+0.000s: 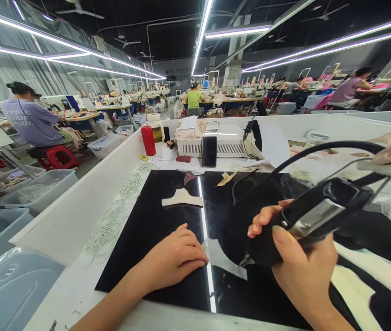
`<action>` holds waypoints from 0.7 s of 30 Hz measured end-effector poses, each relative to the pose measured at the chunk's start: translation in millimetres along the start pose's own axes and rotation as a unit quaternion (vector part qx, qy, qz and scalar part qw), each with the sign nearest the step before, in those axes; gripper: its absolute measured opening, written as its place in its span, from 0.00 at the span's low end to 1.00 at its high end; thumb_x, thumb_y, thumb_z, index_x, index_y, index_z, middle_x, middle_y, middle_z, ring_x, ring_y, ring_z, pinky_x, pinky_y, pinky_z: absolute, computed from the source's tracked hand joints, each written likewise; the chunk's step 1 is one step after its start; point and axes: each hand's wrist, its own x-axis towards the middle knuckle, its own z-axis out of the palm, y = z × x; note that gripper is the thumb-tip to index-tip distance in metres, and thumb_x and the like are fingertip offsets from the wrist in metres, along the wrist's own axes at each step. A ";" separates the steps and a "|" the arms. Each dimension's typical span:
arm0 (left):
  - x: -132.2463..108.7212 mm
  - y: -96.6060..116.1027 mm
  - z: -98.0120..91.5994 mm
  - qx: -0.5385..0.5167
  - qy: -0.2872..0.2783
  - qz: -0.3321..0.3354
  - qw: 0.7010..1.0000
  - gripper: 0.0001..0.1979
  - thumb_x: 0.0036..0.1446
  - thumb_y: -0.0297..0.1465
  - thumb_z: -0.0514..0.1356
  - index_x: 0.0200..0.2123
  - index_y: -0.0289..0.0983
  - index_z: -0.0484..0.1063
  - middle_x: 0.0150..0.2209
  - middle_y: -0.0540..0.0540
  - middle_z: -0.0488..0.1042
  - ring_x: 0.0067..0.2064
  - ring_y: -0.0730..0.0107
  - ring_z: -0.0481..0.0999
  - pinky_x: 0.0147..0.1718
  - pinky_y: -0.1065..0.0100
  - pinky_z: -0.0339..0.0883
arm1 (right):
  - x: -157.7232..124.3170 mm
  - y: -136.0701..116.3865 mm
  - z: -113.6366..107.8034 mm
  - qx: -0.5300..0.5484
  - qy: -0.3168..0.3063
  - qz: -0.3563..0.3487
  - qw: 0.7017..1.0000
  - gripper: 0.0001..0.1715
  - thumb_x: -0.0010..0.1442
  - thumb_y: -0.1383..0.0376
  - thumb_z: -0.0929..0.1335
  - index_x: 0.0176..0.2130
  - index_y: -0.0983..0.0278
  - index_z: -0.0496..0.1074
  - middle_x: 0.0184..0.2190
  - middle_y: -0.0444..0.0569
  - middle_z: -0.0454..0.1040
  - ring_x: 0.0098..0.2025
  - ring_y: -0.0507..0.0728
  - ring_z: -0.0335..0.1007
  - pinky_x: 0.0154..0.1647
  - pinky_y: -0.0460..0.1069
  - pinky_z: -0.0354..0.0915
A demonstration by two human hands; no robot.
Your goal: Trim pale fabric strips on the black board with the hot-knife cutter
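My left hand (178,257) lies flat on a glossy black board (140,234), fingers stretched out, its fingertips at the left edge of a small curved piece of light grey fabric (223,258). In my right hand (302,257) is a bulky black hand-held tool (319,214) with a silver plate on its side, my fingers wrapped round its body. Its small metal tip is at the fabric's right end; I cannot tell whether it touches. A cream fabric piece (182,198) lies further back on the board.
Green elastic loops (107,232) line the left side. Behind the board stand a phone (209,151), a white vented box (228,143) and a red bottle (148,140). A black cable (323,147) arches at right, near pale fabric pieces (350,289). People sit at sewing tables beyond.
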 end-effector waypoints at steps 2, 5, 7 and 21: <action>1.2 1.5 3.0 -0.011 0.003 0.017 1.000 0.08 0.69 0.29 0.60 0.45 0.39 0.80 0.37 0.50 0.79 0.44 0.70 0.76 0.69 0.56 0.50 | 3.9 0.6 0.5 -0.013 0.020 -0.007 1.000 0.18 0.60 0.63 0.76 0.48 0.55 0.70 0.33 0.43 0.73 0.31 0.55 0.71 0.33 0.51 0.73; 2.7 2.9 6.5 -0.031 0.021 0.024 0.999 0.09 0.70 0.29 0.59 0.45 0.37 0.80 0.39 0.48 0.78 0.43 0.70 0.77 0.68 0.56 0.53 | 4.0 0.1 7.2 -0.006 0.031 -0.007 0.999 0.18 0.61 0.62 0.75 0.48 0.55 0.69 0.33 0.42 0.73 0.31 0.55 0.71 0.32 0.51 0.73; 3.0 2.9 7.1 -0.039 0.027 0.018 0.999 0.08 0.70 0.29 0.59 0.46 0.37 0.79 0.44 0.45 0.78 0.47 0.68 0.77 0.68 0.55 0.54 | 0.2 -0.5 14.8 0.010 0.021 0.000 1.000 0.19 0.61 0.61 0.75 0.49 0.54 0.68 0.34 0.42 0.73 0.31 0.54 0.72 0.32 0.51 0.73; 3.3 2.1 3.5 -0.049 -0.030 -0.013 0.998 0.13 0.63 0.31 0.67 0.51 0.43 0.78 0.54 0.45 0.76 0.57 0.61 0.74 0.70 0.52 0.48 | -21.8 1.6 38.6 0.052 -0.044 0.026 0.997 0.18 0.62 0.58 0.75 0.48 0.56 0.67 0.35 0.43 0.73 0.31 0.53 0.72 0.32 0.49 0.74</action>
